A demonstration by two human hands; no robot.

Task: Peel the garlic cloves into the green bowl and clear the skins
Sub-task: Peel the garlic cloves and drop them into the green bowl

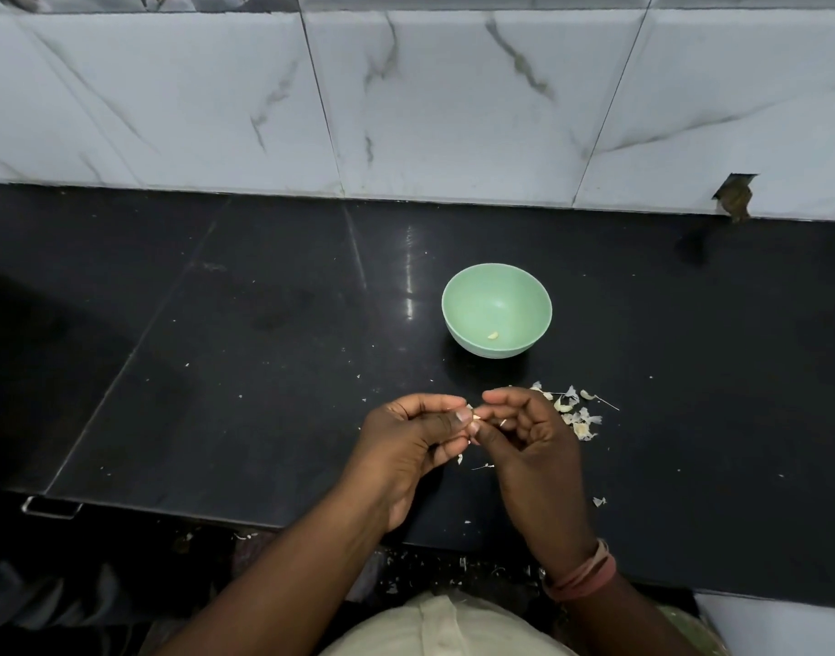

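Head view: my left hand point(406, 437) and right hand point(524, 433) meet, fingertips pinching one small garlic clove point(474, 422) between them. Green bowl point(496, 310) stands beyond my fingers, upright, one peeled clove point(493, 335) inside. Skins point(577, 414) lie just right of my right fingers on the black counter point(264, 371).

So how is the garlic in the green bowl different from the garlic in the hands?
The clove in the bowl lies bare and pale yellow, alone on the bottom of the green bowl. The clove in the hands is pinched between the left hand and right hand, mostly hidden by fingertips, with scraps of skin seemingly clinging to it. One rests untouched; the other is held above the counter. Both are small and pale.
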